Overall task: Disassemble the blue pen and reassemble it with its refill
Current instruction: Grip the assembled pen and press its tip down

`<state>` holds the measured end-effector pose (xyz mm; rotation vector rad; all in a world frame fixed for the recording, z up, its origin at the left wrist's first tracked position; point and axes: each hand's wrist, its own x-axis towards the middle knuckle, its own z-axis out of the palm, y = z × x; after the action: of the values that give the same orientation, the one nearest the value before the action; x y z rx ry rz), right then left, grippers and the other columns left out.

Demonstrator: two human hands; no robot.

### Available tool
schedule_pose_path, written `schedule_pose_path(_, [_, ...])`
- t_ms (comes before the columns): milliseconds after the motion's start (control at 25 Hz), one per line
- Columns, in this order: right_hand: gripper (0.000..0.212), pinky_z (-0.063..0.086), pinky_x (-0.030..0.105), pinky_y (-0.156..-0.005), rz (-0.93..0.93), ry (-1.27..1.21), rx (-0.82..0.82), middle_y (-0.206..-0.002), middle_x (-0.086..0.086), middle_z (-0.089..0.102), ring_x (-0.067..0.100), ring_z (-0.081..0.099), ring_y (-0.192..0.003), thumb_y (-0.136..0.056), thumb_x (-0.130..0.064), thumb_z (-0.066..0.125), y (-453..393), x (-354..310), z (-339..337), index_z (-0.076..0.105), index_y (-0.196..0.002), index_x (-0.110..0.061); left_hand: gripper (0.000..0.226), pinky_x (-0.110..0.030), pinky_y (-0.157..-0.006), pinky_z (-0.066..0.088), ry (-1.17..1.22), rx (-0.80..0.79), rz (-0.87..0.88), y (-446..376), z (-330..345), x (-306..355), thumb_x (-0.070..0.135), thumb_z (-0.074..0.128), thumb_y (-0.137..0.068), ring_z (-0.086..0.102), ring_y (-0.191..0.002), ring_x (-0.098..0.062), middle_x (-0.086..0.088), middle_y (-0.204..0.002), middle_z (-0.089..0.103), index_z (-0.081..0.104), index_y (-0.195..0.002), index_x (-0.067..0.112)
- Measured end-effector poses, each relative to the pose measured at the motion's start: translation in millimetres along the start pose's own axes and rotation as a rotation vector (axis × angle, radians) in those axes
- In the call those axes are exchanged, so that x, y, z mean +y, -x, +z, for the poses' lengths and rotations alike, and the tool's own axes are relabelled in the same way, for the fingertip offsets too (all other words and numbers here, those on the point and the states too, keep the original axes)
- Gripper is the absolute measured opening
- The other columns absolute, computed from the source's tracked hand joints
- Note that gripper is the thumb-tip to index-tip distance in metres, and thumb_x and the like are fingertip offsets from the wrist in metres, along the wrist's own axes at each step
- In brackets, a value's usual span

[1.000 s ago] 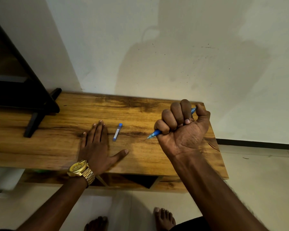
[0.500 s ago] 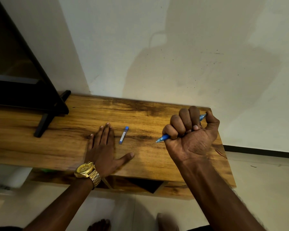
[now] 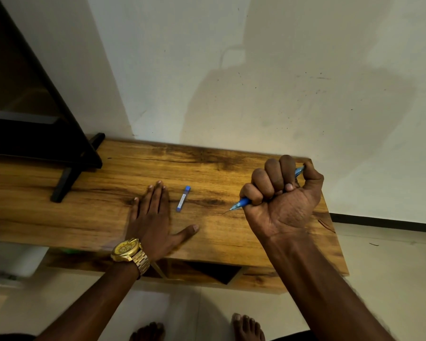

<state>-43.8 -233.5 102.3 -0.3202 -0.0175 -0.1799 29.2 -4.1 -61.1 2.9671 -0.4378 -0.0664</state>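
Note:
My right hand (image 3: 283,200) is closed in a fist around the blue pen (image 3: 240,203), held above the right part of the wooden table (image 3: 207,163). The pen's thin tip points left and down, and its back end sticks out under my thumb. A small blue and white refill tube (image 3: 183,198) lies flat on the table between my hands. My left hand (image 3: 155,215) rests palm down on the table just left of the tube, fingers spread, holding nothing. A gold watch is on that wrist.
A black stand (image 3: 67,178) with a dark panel sits on the table's left end. A white wall rises behind the table. Below the tabletop is an open shelf (image 3: 214,271), and bare feet (image 3: 246,327) stand on the pale tiled floor.
Both hands keep the same pose and grip. The pen's tip now points a bit more downward; otherwise only the camera view has shifted slightly.

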Motion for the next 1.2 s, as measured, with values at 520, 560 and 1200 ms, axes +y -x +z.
schedule_pose_path(520, [0.043,0.014,0.023,-0.045,-0.021,0.021,-0.011,-0.054,-0.007,0.017,0.01,0.013,-0.046,-0.09,-0.048,0.041,0.0,1.2,0.5,0.027,-0.057,-0.024,0.143,-0.055,-0.134,0.005,-0.004,0.022,-0.005,-1.0,3.9,-0.7,0.111,0.013,-0.067,-0.006,-0.168,-0.023,-0.003,-0.181,-0.013,-0.005,-0.171,0.015])
schedule_pose_path(560, [0.043,0.014,0.023,-0.045,-0.02,0.015,-0.012,-0.054,-0.007,0.017,0.01,0.013,-0.046,-0.09,-0.048,0.042,0.1,1.3,0.7,0.027,-0.058,-0.025,0.143,-0.055,-0.134,0.005,-0.003,0.021,-0.004,-0.9,4.0,-0.8,0.111,0.013,-0.067,-0.006,-0.168,-0.023,-0.003,-0.181,-0.013,-0.005,-0.17,0.015])
schedule_pose_path(1200, [0.043,0.014,0.023,-0.046,-0.021,0.019,-0.011,-0.054,-0.007,0.017,0.01,0.014,-0.047,-0.091,-0.047,0.041,0.2,0.1,0.8,0.027,-0.057,-0.025,0.144,-0.056,-0.134,0.006,0.017,0.011,0.003,-1.3,4.2,-1.8,0.111,0.013,-0.066,-0.007,-0.168,-0.023,-0.003,-0.18,-0.013,-0.007,-0.17,0.015])
